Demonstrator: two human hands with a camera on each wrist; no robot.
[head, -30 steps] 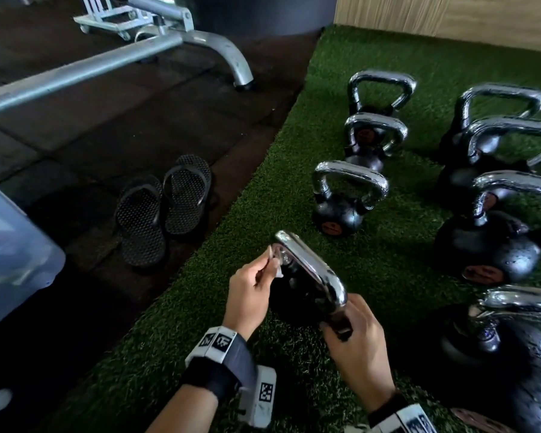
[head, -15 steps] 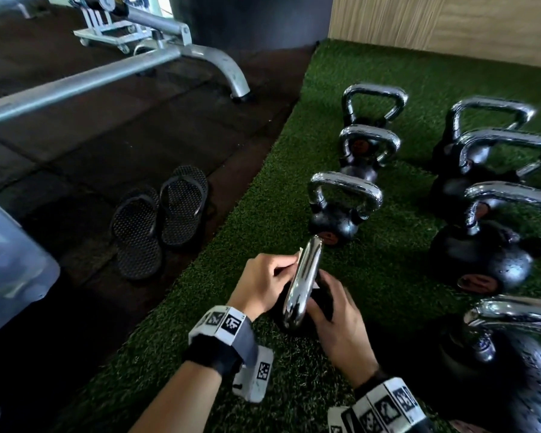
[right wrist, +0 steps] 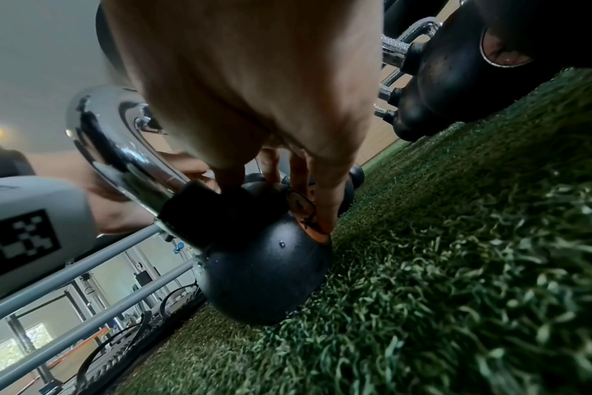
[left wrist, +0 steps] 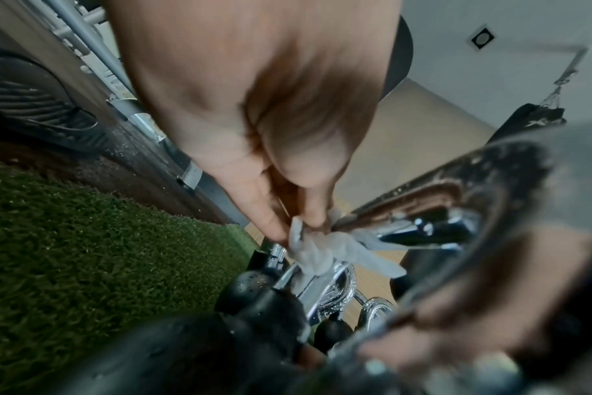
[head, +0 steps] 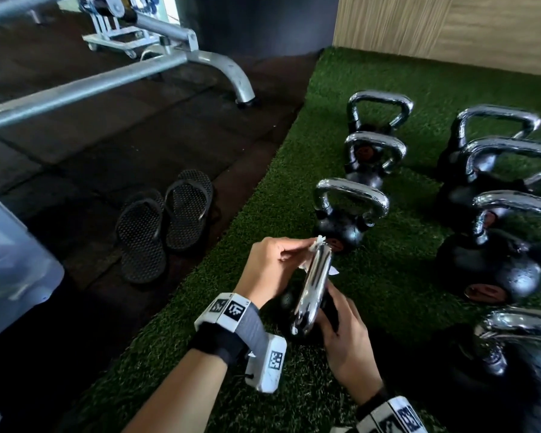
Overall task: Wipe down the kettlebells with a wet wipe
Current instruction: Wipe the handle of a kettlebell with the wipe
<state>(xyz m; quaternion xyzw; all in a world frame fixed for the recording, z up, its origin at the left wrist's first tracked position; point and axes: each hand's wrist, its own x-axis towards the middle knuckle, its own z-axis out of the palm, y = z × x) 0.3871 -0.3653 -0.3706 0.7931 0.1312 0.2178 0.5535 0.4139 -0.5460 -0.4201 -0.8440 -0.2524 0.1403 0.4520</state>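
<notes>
Wiping the shiny handle [head: 313,282] of one small kettlebell [right wrist: 264,270], tipped over on the green turf [head: 294,170], close to the turf's left edge and nearest in the left row.

Left hand [head: 274,267] up at the far end of the handle, with thumb and fingers [left wrist: 271,213] pinched tight on a scrunched wet wipe [left wrist: 313,252]. Wipe pressed right on the metal there, with a bit of it sticking out past the bar.

Right hand [head: 347,342] low on the black ball, fingers curled round it near the round label [right wrist: 304,213]. Holding it still so it cannot roll.

To do this step well:
- Keep the right hand firm on the ball. Round and heavy, so likely to roll on the soft grass.
- Slide the wipe down the whole bar, not just the tip.
- Wrap the wipe round the bar to reach the underside too.
- Open the wipe up a little. Bunched small, so not much touching the metal.
- Then rub the black ball and the label.
- Keep toes and fingers out from under it when setting it back up.

Three more kettlebells [head: 349,214] standing upright farther along the left row. Bigger ones [head: 494,264] lined up on the right side of the turf. Probably all waiting for a wipe, though hard to tell which are done. Some small wet drops on the big ones.

Black sandals [head: 166,220] on the dark floor, just off the turf's left edge.
</notes>
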